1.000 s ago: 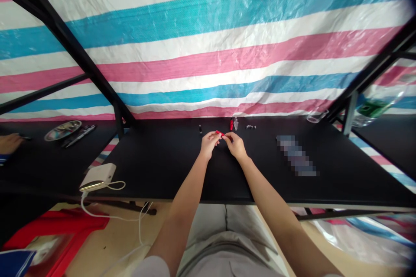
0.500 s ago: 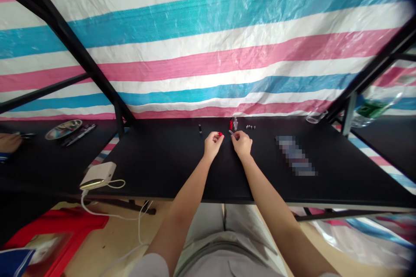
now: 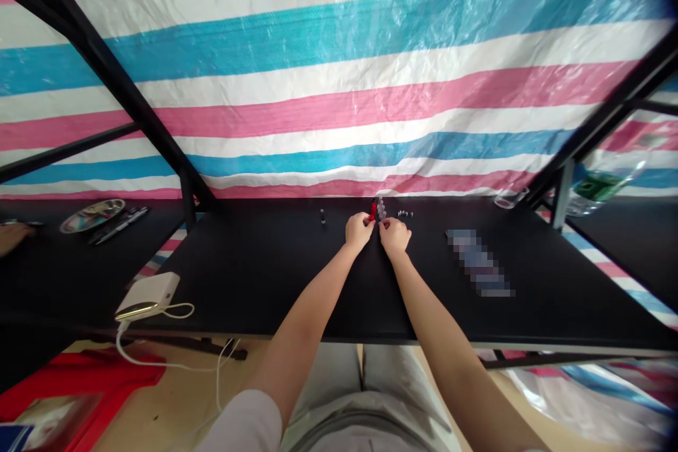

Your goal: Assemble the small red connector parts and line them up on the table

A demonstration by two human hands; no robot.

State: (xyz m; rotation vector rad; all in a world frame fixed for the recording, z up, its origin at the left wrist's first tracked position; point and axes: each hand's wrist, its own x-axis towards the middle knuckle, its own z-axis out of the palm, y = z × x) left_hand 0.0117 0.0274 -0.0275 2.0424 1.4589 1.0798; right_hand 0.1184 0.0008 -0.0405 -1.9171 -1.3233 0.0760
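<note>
"What's between the hands?"

"A small red part (image 3: 373,210), just past the left hand (image 3: 359,229), beside a clear piece (image 3: 381,209) (both too small to name)."

"And the right hand (image 3: 395,236)?"

"Close by that clear piece, above the black table (image 3: 265,282)."

Vial (image 3: 322,217) left of left hand (image 3: 359,229)

no readable text, labels or numbers, only a pixelated strip (image 3: 479,263) on the black table (image 3: 265,282)

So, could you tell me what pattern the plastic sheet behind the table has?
The tarpaulin has broad pink, white and blue stripes, best seen in the head view.
</note>
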